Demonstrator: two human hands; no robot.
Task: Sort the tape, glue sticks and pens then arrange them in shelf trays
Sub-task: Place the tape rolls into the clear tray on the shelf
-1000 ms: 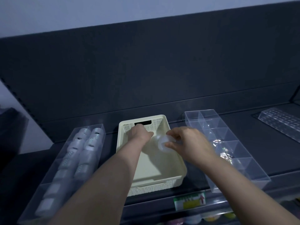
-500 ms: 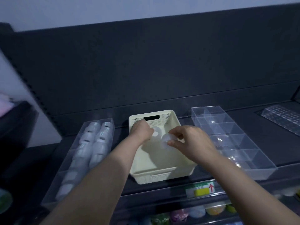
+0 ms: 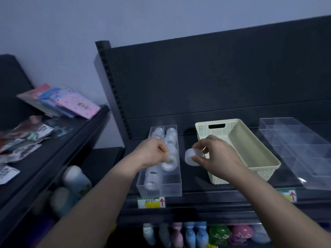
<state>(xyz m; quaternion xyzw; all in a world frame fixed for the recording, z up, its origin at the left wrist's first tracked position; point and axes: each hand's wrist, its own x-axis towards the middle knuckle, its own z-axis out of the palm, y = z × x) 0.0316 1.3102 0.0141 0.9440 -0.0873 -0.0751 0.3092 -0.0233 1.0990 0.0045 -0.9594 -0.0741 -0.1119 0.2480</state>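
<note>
Right hand point(image 3: 215, 156) moved left, half-hiding tape point(image 3: 191, 158).

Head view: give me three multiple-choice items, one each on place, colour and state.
1. Where is the tape roll held by the right hand?
A. In the air between the tape tray and the basket
B. Inside the basket
C. On the floor

2. What colour is the basket?
A. Red
B. Cream
C. Black

3. What is the right hand doing?
A. Lying flat and open
B. Gripping the basket rim
C. Pinching a tape roll

Answers:
1 A: the roll hangs over the dark gap between the two containers.
2 B: its walls and floor are pale cream.
3 C: thumb and fingers close on the roll's sides.
</note>
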